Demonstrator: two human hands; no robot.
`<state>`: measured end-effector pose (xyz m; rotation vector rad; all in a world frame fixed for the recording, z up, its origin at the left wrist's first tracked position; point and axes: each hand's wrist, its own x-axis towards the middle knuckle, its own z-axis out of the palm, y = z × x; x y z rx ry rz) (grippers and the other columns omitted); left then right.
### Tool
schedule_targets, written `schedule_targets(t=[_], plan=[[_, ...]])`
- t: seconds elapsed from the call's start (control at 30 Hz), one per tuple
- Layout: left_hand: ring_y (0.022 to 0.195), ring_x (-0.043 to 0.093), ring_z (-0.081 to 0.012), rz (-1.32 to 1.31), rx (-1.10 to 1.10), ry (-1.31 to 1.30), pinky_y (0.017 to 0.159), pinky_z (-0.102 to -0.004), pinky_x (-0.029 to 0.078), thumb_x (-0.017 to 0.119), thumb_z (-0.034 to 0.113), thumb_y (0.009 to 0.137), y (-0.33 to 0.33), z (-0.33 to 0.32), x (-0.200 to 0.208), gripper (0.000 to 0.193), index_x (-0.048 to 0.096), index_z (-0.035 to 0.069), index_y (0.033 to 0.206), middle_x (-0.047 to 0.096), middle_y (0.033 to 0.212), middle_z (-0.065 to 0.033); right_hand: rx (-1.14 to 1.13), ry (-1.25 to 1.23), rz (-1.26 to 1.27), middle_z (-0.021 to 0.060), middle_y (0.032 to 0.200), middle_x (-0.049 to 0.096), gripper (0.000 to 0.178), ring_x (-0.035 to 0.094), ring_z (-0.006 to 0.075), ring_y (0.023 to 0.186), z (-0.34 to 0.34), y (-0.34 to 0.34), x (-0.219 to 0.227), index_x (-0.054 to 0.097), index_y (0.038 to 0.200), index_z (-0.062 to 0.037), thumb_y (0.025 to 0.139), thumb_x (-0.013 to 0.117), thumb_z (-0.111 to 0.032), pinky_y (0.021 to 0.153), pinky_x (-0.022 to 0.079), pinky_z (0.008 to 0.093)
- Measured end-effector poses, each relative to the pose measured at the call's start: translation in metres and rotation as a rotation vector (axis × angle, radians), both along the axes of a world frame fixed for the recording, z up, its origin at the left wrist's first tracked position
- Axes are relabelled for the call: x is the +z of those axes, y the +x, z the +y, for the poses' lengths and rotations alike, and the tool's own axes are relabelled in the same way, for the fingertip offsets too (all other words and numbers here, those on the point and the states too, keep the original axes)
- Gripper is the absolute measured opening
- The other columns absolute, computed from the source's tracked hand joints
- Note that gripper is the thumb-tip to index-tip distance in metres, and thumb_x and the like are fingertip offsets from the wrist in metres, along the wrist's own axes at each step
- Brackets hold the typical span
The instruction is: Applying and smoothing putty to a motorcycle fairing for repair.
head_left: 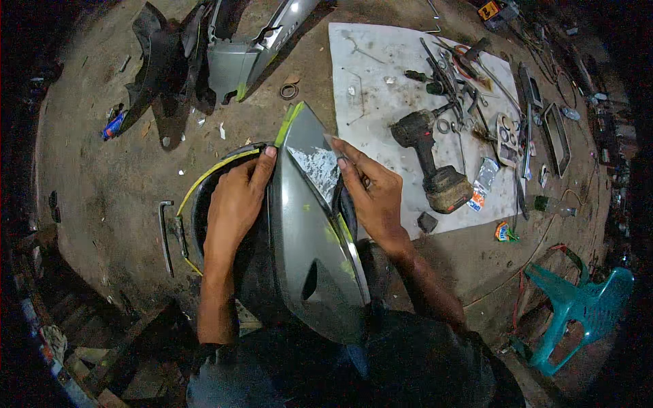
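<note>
A grey motorcycle side panel point(299, 224) with yellow-green edges lies lengthwise over my lap, its pointed end away from me. My left hand point(238, 197) is closed on its left edge, thumb on top near the tip. Opposite, at the right edge, my right hand point(371, 190) has thumb and index finger pinched together beside a patchy white, torn-looking sticker area point(316, 170). What sits in that pinch is too small to make out. Under the panel is a round black object with a yellow rim point(204, 180), mostly hidden by my left arm and the panel.
On the right, a white sheet point(371, 81) bears a dirty cordless impact driver point(428, 149) and several hand tools. Dark and grey fairing pieces point(235, 64) lie at the far left. A metal bar point(165, 238) is beside my left arm; a teal plastic chair point(578, 306) stands at the right.
</note>
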<state>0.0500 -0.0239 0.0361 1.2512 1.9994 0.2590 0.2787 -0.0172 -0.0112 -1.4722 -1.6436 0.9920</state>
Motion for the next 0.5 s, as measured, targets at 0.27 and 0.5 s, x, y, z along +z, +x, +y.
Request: schedule_targets(t=[0.27,0.5], plan=[[0.114,0.064,-0.0525,-0.01,-0.025,0.017,0.098,-0.0525,0.05,0.04,0.071,0.104,-0.003,-0.002,-0.005,0.082,0.072,-0.003,0.123,0.072,0.11,-0.033,-0.015,-0.009,-0.025,0.0156,0.105,0.078,0.033,0.073,0.024,0.085,0.004,-0.002,0.008,0.073,0.133,-0.0131,0.101,0.068,-0.014,0.079,0.057,0.0351],[0.113,0.065,-0.053,-0.007,-0.007,-0.011,0.097,-0.0533,0.05,0.04,0.07,0.105,0.002,0.002,0.005,0.083,0.072,-0.004,0.122,0.072,0.109,-0.0326,0.009,0.138,0.003,-0.0014,0.079,0.068,0.033,0.045,0.0032,0.065,0.002,0.0,-0.01,0.073,0.135,-0.0114,0.102,0.067,-0.01,0.059,0.041,0.0233]])
